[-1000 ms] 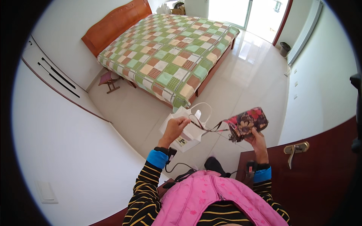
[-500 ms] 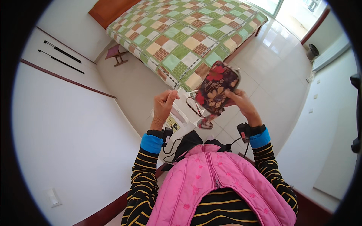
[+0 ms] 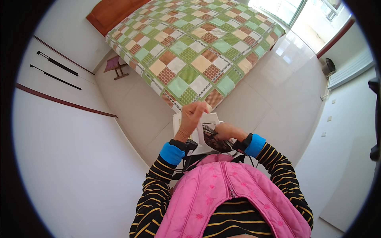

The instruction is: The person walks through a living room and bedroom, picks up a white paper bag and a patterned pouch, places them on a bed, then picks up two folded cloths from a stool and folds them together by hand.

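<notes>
From my remote station I have two bare hands working close together, just in front of the near corner of the bed. My left hand (image 3: pixel 193 119) is raised over the far-left side of a white, box-shaped carrier bag (image 3: pixel 212 118), its fingers curled in together; a pale strip runs down beside it, but I cannot tell whether the fingers are clamped on that or on anything else. My right hand (image 3: pixel 227 131) reaches in from the right, fingers bent down at the bag's mouth and touching a dark, flower-patterned soft pouch (image 3: pixel 217 143). Its fingertips are hidden from me, so I cannot tell whether they grip it or only press on it. The pouch sits tilted at the bag's opening, between my right hand and my body; how deep it goes I cannot make out.

Both my arms wear black sleeves with thin yellow stripes (image 3: pixel 156 190) and bright blue cuffs (image 3: pixel 172 154), and a dark boxy device (image 3: pixel 191 147) is strapped at my left wrist. A quilted pink vest (image 3: pixel 190 190) fills the bottom of my view. Beyond the bag stands the bed, under a green, brown and cream patchwork cover (image 3: pixel 202 51), with a reddish wooden headboard (image 3: pixel 105 18). A small folding stool with a purple seat (image 3: pixel 116 66) stands by its left side on pale floor tiles (image 3: pixel 258 107).
</notes>
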A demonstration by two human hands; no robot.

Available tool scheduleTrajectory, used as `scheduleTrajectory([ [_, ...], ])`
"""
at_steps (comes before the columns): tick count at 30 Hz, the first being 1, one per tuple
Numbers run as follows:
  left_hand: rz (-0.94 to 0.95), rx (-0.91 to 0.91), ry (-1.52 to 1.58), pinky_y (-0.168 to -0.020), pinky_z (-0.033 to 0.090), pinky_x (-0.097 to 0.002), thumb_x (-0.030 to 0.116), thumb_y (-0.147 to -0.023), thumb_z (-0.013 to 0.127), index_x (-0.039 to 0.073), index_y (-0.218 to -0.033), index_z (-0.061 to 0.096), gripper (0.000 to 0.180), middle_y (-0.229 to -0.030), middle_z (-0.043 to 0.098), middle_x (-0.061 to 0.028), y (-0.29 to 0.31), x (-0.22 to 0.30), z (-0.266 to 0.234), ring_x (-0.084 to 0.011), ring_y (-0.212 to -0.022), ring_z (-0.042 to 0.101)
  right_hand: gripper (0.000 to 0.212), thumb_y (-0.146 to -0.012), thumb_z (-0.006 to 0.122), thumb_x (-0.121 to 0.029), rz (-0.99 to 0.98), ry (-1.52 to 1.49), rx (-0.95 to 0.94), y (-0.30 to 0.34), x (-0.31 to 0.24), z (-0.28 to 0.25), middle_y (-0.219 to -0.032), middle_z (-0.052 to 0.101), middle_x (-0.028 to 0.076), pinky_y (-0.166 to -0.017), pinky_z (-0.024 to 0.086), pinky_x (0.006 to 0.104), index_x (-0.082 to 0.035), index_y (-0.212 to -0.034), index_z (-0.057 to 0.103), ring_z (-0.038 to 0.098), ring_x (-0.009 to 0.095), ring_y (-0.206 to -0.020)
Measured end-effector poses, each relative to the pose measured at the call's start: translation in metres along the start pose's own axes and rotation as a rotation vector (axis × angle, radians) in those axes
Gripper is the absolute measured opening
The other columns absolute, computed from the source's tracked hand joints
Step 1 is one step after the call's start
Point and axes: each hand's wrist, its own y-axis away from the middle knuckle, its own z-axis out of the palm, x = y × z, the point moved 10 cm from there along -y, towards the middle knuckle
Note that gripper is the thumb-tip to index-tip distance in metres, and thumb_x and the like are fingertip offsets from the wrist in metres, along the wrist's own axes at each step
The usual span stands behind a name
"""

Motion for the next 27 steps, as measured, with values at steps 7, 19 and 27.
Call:
scheduleTrajectory([
  [7, -0.187, -0.280, 0.204, -0.058, 0.038, -0.0217, 0.024, -0.093, 0.057, 0.001, -0.073, 0.064, 0.030, -0.063, 0.053, 0.0033, -0.044, -0.033, 0.031, -0.0045, -0.062, 0.046, 0.026, -0.077, 0.062, -0.022, -0.032, -0.683, 0.179, -0.069, 0.023, -0.074, -0.078, 0.065, 0.009, -0.057, 0.051, 0.0360, 0.000, -0.089, 0.066, 0.062, 0.020, -0.066],
  [19, -0.264, -0.094, 0.172, -0.052, 0.031, -0.0208, 0.030, -0.094, 0.054, 0.003, -0.070, 0.064, 0.037, -0.063, 0.050, 0.0047, -0.083, -0.048, -0.032, -0.0038, -0.059, 0.041, 0.029, -0.085, 0.060, -0.020, 0.064, -1.025, 0.482, -0.132, 0.102, -0.146, -0.092, 0.064, 0.006, -0.068, 0.050, 0.0332, 0.001, -0.105, 0.063, 0.060, 0.017, -0.081],
  [27, -0.370, 0.086, 0.536, -0.051, 0.029, -0.0217, 0.031, -0.095, 0.054, 0.002, -0.068, 0.062, 0.040, -0.056, 0.045, 0.0028, -0.131, -0.077, -0.033, -0.0058, -0.054, 0.038, 0.031, -0.087, 0.059, -0.021, 0.001, -1.009, 0.518, -0.161, 0.128, -0.220, -0.097, 0.064, 0.006, -0.073, 0.050, 0.0313, 0.002, -0.109, 0.061, 0.060, 0.017, -0.085],
])
